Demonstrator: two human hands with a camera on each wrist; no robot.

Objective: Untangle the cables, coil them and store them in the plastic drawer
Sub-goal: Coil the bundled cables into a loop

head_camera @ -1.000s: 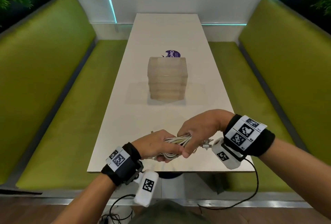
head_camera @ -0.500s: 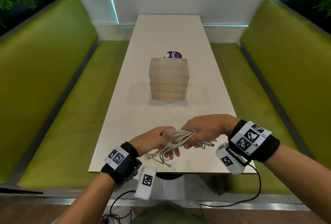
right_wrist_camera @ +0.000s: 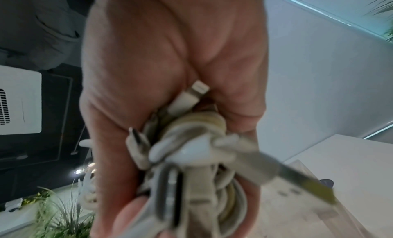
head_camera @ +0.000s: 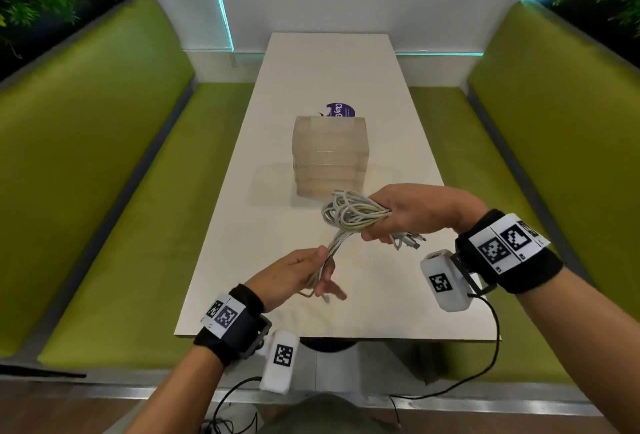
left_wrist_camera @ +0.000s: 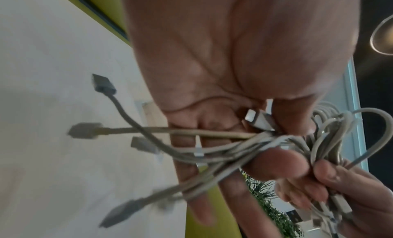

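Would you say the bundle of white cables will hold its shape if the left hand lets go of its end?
Probably not: the cables look thin and floppy, drooping between the right hand and left hand. Their connector ends splay loosely, so they would likely dangle and swing.

Pretty even, soft indoor light, plus cyan strip glow on the back wall. Head view bends at the edges; both wrist views are blurry up close.

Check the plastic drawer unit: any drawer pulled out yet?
All shut. The plastic drawer unit shows flush stacked fronts in the head view, nothing protruding; the cables are in both hands.
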